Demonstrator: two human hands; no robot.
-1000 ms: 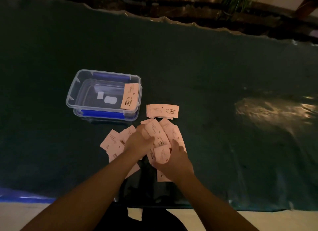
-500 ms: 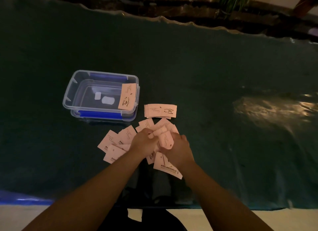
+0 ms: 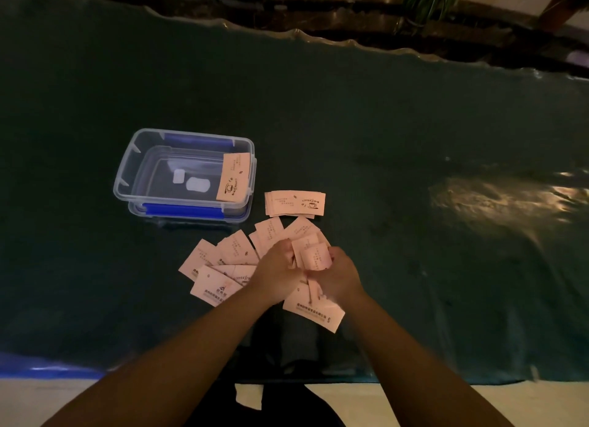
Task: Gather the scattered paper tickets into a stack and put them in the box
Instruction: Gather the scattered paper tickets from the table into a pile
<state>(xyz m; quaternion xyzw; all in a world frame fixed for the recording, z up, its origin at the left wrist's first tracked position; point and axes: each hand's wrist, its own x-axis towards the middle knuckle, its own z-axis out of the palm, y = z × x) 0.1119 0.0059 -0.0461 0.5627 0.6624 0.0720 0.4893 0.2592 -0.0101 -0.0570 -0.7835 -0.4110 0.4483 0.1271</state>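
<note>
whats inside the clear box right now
One ticket leans against the right wall of the box, and two pale patches show on its floor. Anything behind the ticket is hidden.

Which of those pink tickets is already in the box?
The single ticket leaning against the right inner wall of the clear box. The others lie on the green cloth, stacked or scattered.
</note>
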